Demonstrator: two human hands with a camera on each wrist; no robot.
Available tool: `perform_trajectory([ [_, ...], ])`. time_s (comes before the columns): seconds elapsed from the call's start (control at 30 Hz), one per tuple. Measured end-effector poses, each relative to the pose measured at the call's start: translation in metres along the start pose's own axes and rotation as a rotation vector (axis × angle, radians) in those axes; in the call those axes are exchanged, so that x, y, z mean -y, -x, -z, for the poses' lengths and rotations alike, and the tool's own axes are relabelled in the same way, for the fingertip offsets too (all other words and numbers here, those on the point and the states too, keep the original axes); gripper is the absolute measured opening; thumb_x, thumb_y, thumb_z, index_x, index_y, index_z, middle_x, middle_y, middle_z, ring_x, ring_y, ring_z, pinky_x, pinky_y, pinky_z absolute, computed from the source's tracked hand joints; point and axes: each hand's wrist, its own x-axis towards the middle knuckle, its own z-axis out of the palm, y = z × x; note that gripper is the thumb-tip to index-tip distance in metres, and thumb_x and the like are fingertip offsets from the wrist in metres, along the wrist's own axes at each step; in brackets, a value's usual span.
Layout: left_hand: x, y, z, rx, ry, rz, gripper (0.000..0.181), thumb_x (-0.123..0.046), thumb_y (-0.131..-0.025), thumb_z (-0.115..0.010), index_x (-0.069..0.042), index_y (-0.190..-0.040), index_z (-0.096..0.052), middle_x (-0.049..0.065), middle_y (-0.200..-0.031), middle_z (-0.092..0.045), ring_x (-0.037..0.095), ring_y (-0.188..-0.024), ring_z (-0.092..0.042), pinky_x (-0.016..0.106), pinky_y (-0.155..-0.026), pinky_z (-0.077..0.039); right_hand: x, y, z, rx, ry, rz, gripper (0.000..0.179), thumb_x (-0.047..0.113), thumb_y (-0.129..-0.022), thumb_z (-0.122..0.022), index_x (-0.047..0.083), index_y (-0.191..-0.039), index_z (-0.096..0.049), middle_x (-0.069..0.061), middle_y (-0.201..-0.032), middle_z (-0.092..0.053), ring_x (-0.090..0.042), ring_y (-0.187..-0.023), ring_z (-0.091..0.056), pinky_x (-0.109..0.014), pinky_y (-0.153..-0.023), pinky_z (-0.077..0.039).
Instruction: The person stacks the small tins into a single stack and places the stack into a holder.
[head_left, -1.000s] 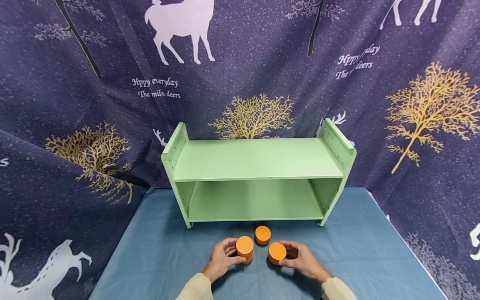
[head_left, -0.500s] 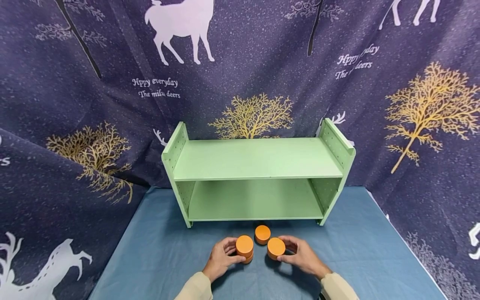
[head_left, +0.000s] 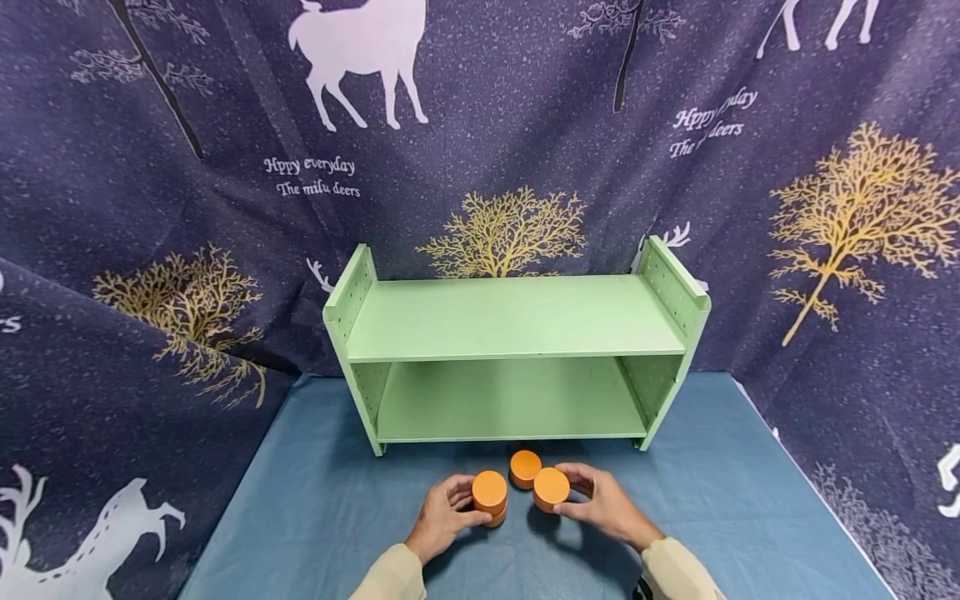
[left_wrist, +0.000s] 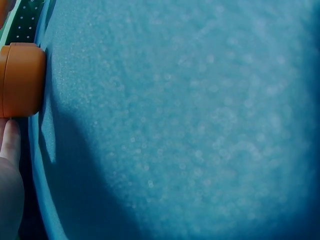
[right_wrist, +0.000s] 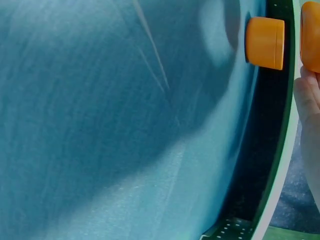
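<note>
Two squat orange round containers stand stacked on the table, the upper one (head_left: 489,490) covering most of the lower one (head_left: 496,520). My left hand (head_left: 444,518) grips the stack from its left side, thumb in front. To the right, my right hand (head_left: 606,510) pinches another orange round container (head_left: 551,489) between thumb and fingers, above the tabletop with a shadow below it. Behind and between them, a separate orange container (head_left: 526,468) sits on the table. The left wrist view catches one orange container (left_wrist: 22,80) with a seam round it, above a fingertip.
A light green two-tier shelf (head_left: 517,317) stands just behind the containers, its side panels perforated. Blue cloth (head_left: 300,517) covers the table. A dark fabric backdrop (head_left: 480,158) with deer and trees hangs behind and at both sides.
My right hand has lifted its orange container and shifted it slightly forward and left, closer to the separate one. The left hand and its stack have hardly moved.
</note>
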Motion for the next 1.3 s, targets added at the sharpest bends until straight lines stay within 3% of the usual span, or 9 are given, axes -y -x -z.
perform_trajectory([
  [0.57,0.001,-0.001,0.001,0.005,-0.017,-0.015,0.056,-0.001,-0.07,-0.09,0.006,-0.119,-0.064,0.02,-0.119,-0.067,0.034,-0.111,-0.065,0.031,-0.094,-0.057,0.011,-0.009,-0.001,0.013,0.039,0.05,0.059,0.012,-0.083,-0.084,-0.009,-0.131,-0.057,-0.021,-0.123,-0.065,-0.041,-0.117,-0.06,-0.049,-0.102,-0.05],
  [0.8,0.001,-0.001,0.001,0.005,0.001,-0.009,0.056,-0.001,-0.07,-0.09,0.005,-0.119,-0.064,0.02,-0.119,-0.067,0.034,-0.112,-0.065,0.03,-0.094,-0.056,0.011,-0.012,-0.003,0.018,0.057,0.053,0.058,0.014,-0.082,-0.084,-0.006,-0.131,-0.058,-0.017,-0.12,-0.067,-0.032,-0.115,-0.063,-0.045,-0.102,-0.051],
  [1.03,0.0,0.0,0.001,0.007,0.005,-0.008,0.056,-0.001,-0.07,-0.09,0.006,-0.12,-0.064,0.02,-0.119,-0.067,0.034,-0.112,-0.064,0.029,-0.094,-0.056,0.012,-0.014,-0.007,0.02,0.034,0.085,0.057,0.015,-0.082,-0.084,-0.004,-0.13,-0.06,-0.015,-0.12,-0.067,-0.021,-0.112,-0.065,-0.033,-0.1,-0.053],
  [1.3,-0.001,0.0,0.001,0.011,0.007,-0.008,0.056,-0.001,-0.07,-0.09,0.006,-0.12,-0.064,0.02,-0.118,-0.068,0.034,-0.112,-0.065,0.029,-0.094,-0.056,0.012,-0.017,-0.011,0.021,0.048,0.124,0.055,0.014,-0.083,-0.084,-0.005,-0.129,-0.06,-0.016,-0.121,-0.067,-0.021,-0.111,-0.065,-0.038,-0.1,-0.053],
])
